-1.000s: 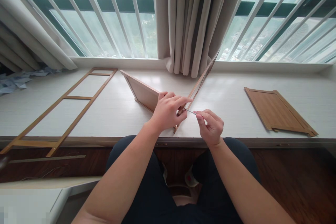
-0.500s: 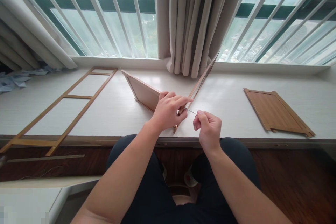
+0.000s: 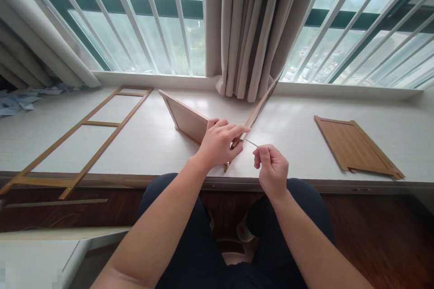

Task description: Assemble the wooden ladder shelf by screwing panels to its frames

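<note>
My left hand (image 3: 221,141) is closed round the near part of an upright wooden frame (image 3: 252,119), its index finger laid along the edge and its thumb below. A wooden panel (image 3: 188,119) stands at an angle to that frame, partly hidden behind this hand. Between the fingertips of my right hand (image 3: 272,165) is a thin metal hex key (image 3: 252,143), its bent end hidden in the fist. The key points left at the frame, and its tip looks just short of the wood beside my left thumb.
On the white window ledge (image 3: 298,144), a ladder-like wooden frame (image 3: 101,124) lies left, its near end over the edge. A flat slatted wooden panel (image 3: 356,144) lies right. A grey curtain (image 3: 244,31) hangs behind the upright pieces. A white surface (image 3: 37,257) is at lower left.
My right hand has drawn back slightly to the right with the hex key, whose tip has come away from the frame. My left hand keeps its hold.
</note>
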Action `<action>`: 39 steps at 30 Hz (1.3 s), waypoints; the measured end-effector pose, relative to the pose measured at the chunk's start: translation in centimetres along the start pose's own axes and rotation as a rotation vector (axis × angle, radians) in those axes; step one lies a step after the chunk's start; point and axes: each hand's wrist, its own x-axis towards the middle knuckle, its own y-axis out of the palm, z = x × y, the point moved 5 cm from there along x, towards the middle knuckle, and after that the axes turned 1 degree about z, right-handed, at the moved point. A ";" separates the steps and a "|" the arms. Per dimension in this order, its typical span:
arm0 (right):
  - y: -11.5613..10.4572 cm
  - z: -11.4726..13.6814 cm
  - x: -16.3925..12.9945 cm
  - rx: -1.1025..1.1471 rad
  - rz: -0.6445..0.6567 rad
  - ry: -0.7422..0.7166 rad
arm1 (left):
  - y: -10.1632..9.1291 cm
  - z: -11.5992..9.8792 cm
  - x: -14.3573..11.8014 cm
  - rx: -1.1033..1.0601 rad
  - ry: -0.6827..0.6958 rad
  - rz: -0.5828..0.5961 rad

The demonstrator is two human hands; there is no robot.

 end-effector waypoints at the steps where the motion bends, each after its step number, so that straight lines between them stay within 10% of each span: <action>1: -0.2 -0.1 0.0 -0.049 0.016 -0.054 | 0.0 0.0 0.0 0.001 0.002 -0.002; 29: -0.7 0.0 1.5 -0.358 0.078 -0.570 | 0.1 0.1 0.0 -0.005 -0.005 -0.005; 39: -0.5 -0.1 1.4 -0.235 0.077 -0.387 | 0.1 0.1 0.0 -0.006 -0.004 0.003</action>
